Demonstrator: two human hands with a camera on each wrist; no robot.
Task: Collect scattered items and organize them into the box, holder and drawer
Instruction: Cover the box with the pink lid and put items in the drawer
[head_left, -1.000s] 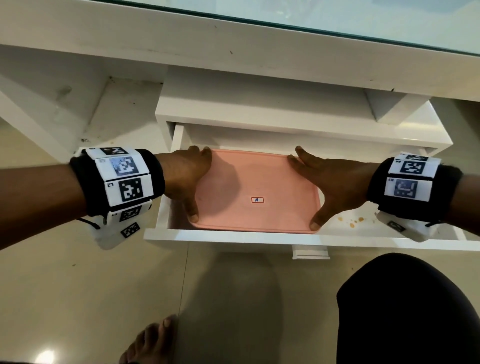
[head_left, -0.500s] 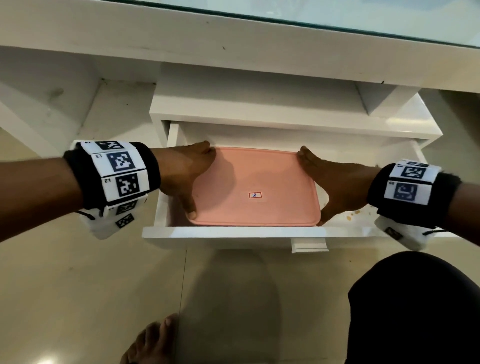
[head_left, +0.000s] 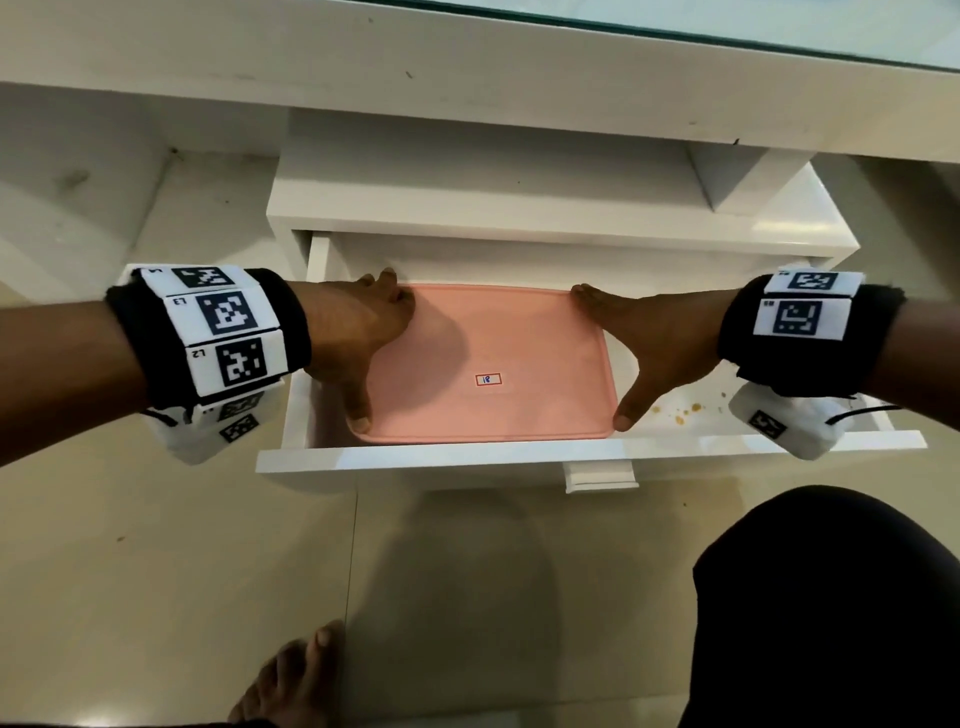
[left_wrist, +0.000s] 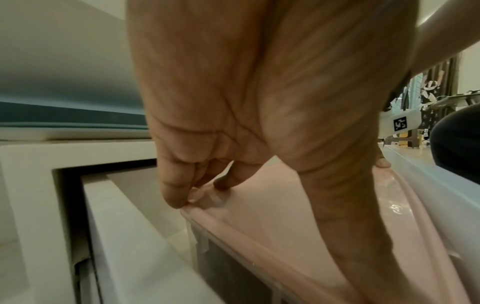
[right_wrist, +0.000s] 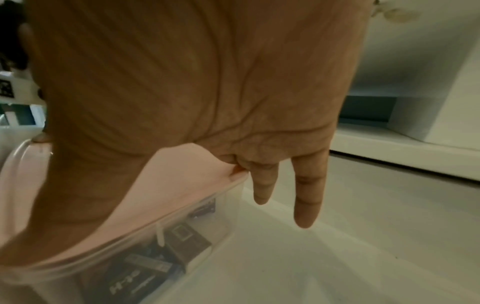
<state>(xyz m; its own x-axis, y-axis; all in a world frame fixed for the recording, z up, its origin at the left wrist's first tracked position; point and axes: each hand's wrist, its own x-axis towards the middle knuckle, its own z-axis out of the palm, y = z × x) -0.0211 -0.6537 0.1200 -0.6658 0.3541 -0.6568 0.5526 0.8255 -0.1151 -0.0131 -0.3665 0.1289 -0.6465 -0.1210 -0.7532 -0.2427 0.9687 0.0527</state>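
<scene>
Spanning the top of the head view was the white tabletop (head_left: 467, 62), and under it the white drawer (head_left: 519, 460) stood pulled out over the tiled floor (head_left: 156, 571). Inside the drawer, toward its left, sat the clear box (right_wrist: 202, 222) with its pink lid (head_left: 498, 343) on; dark packets showed through its wall. The left hand (head_left: 353, 338) gripped the lid's left edge, fingers curled on the far corner and thumb at the near corner. The right hand (head_left: 644, 343) spanned the lid's right edge, thumb at the near corner, two fingers hanging straight past the rim beside the box wall. A small label (head_left: 488, 380) marked the lid's middle. Orange crumbs (head_left: 680, 413) lay on the drawer bottom right of the box.
</scene>
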